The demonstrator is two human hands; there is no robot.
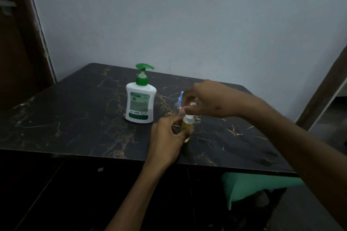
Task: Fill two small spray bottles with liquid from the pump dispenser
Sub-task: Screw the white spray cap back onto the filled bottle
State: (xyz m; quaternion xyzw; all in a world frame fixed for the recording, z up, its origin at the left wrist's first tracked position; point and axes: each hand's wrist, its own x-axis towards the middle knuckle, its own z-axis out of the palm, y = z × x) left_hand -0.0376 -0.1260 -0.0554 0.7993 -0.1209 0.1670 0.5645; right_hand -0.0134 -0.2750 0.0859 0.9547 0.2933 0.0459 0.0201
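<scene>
Left hand [167,137] grasps the yellow-filled spray bottle [186,127]; right hand [206,99] pinches its white cap [189,113]. Pump dispenser [140,97] stands at ten o'clock, blue-capped bottle [179,102] behind.

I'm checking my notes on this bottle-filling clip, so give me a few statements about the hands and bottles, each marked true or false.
1. The left hand grips the small clear spray bottle of yellowish liquid. True.
2. The right hand is pressing the green pump of the white dispenser bottle. False: it is at the small bottle's white spray top; the dispenser stands untouched.
3. A second small clear bottle with a blue top stands behind the hands. True.
4. The dispenser lies on its side. False: it stands upright on the dark marbled table.
</scene>
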